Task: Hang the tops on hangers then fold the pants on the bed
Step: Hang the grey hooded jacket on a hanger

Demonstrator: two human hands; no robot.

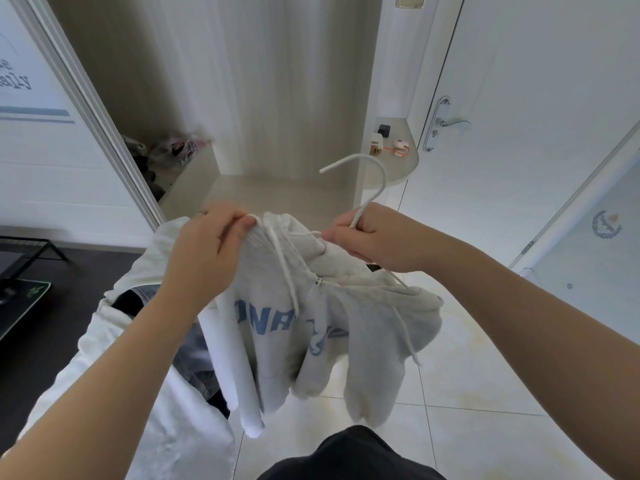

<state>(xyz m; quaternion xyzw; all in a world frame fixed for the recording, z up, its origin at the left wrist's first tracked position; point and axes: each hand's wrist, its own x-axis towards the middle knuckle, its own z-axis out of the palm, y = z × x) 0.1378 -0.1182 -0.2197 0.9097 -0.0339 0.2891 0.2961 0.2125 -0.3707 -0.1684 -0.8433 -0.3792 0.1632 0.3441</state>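
Hoodie [311, 320] pinched by left hand [207, 244]; right hand [374, 237] grips hanger [367, 188].

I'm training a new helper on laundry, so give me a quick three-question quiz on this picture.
1. True or false: the hoodie lies flat on the bed.
2. What does the right hand grip? A. a door handle. B. the neck of the white hanger. C. a pair of pants.
3. Fill in: the lettering on the hoodie is ____ in colour.

Key: 1 false, it is held up in the air. 2 B. 3 blue.
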